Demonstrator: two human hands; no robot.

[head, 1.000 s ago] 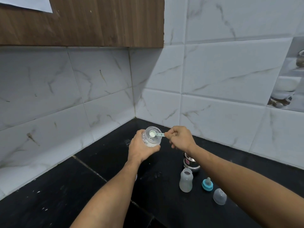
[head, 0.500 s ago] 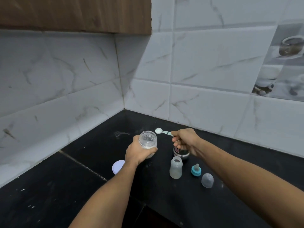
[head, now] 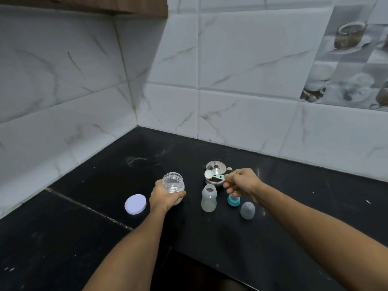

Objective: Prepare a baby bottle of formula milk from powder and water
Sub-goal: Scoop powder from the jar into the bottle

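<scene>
My left hand grips a clear glass jar with white powder at its bottom, down at the black counter. My right hand pinches the handle of a small white measuring scoop, its bowl holding powder above and slightly behind the open baby bottle. The bottle stands upright, translucent, without its top. A teal ring with teat and a clear dome cap lie to the bottle's right.
The jar's white lid lies flat left of my left hand. A small steel pot with a lid stands behind the bottle. White tiled walls meet in a corner behind; a wooden cabinet hangs above.
The scoop came out of the jar and moved right toward the bottle. My left hand lowered the jar to the counter. The view tilted down.
</scene>
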